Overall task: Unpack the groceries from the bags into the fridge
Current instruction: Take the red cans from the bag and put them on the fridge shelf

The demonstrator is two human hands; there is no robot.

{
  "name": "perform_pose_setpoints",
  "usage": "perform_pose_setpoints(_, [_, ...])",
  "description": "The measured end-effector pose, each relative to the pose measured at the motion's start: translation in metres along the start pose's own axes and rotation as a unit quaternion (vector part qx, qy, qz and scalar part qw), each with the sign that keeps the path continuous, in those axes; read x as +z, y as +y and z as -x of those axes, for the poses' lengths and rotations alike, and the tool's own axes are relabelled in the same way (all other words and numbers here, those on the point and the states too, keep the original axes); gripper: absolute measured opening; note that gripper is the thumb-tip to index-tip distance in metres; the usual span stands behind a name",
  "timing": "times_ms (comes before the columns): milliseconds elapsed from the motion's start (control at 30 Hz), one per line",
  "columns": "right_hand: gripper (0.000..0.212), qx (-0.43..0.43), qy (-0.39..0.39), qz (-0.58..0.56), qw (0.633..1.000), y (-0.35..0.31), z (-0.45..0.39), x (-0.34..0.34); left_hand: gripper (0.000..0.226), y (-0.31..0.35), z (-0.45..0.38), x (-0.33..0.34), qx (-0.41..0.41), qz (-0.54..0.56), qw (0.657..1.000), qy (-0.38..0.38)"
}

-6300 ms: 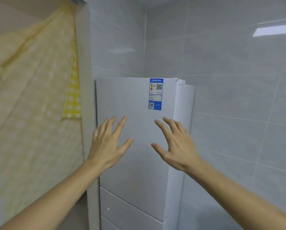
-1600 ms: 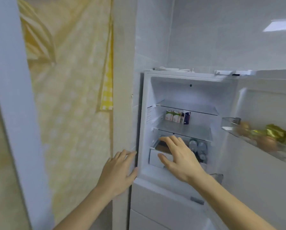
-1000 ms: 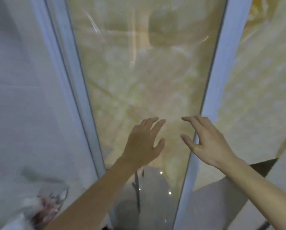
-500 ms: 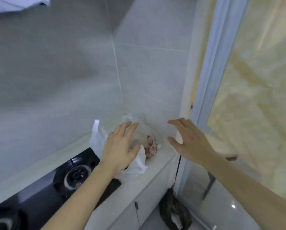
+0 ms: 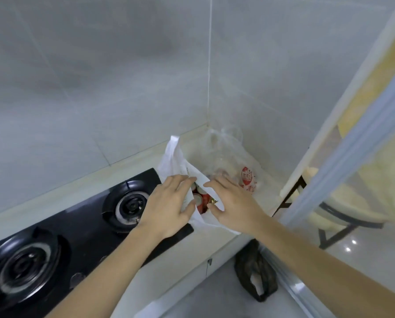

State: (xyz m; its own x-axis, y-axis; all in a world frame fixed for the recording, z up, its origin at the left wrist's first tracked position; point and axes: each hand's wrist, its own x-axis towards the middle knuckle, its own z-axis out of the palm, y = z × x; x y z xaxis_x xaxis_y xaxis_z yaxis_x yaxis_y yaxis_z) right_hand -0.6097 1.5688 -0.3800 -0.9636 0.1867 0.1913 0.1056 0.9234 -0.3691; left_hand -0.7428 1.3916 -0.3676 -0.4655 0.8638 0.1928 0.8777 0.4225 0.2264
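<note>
A white plastic bag (image 5: 172, 157) stands on the pale counter (image 5: 268, 180) in the corner, its mouth parted. Red cans (image 5: 202, 199) show inside it. My left hand (image 5: 169, 203) lies against the bag's left rim and my right hand (image 5: 233, 203) against its right rim, fingers fairly straight, spreading the opening. Behind it sits a clear plastic bag (image 5: 226, 152) holding a red-labelled packet (image 5: 247, 179). The fridge is out of view.
A black two-burner gas hob (image 5: 77, 226) fills the counter to the left, touching the white bag. A dark bag (image 5: 255, 274) lies on the floor below the counter's end. A sliding glass door frame (image 5: 352, 134) runs along the right.
I have turned from the open fridge past the glass door to the counter. Both hands have come down onto the white bag and parted its mouth, exposing the cans.
</note>
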Motion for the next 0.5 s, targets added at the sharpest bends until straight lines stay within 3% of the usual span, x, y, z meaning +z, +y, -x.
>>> perform_pose_setpoints(267, [0.032,-0.12,-0.059,-0.024,0.991,0.044,-0.05,0.042,0.048,-0.016,-0.025,0.049,-0.056,-0.033,0.996,-0.054])
perform_pose_setpoints(400, [0.028,-0.159,-0.085,0.0,0.984,0.072,-0.075,0.045,0.041,-0.002,-0.044,0.053,-0.092,-0.059,0.994,-0.01])
perform_pose_setpoints(500, [0.022,-0.179,-0.099,-0.005,0.979,0.095,-0.088,0.039,0.039,0.006,-0.063,0.051,-0.053,-0.081,0.995,0.014])
